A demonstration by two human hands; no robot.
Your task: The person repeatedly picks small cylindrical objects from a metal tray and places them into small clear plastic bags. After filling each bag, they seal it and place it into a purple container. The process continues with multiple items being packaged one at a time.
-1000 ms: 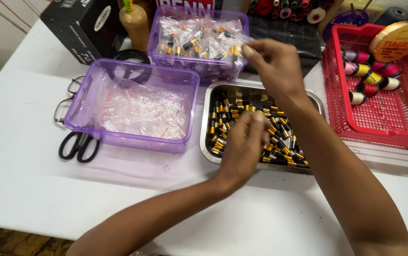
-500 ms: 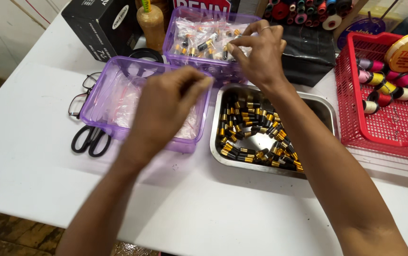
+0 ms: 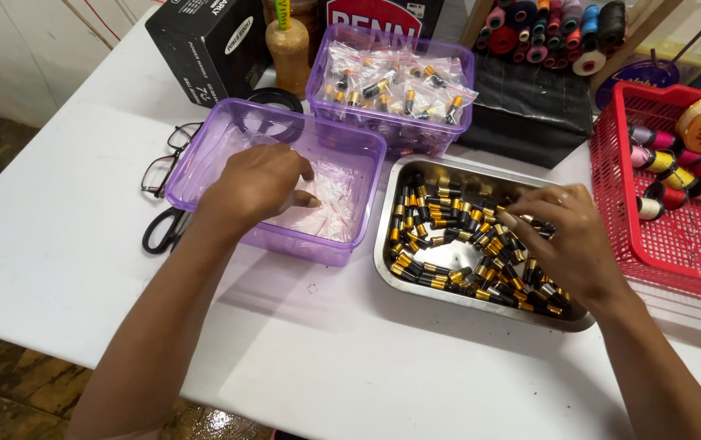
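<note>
the left hand (image 3: 257, 183) is being lowered into the near purple tub (image 3: 204, 155), fingers curled loosely over the small clear bags (image 3: 330, 195) lying there, though whether one is being pinched cannot be told. the right hand (image 3: 566, 236) is being rested in the steel tray (image 3: 383, 244) on the white bench (image 3: 65, 253), fingertips being pressed together among the black-and-gold cylinders (image 3: 440, 220). scissors (image 3: 163, 230) are lying beside the tub.
</note>
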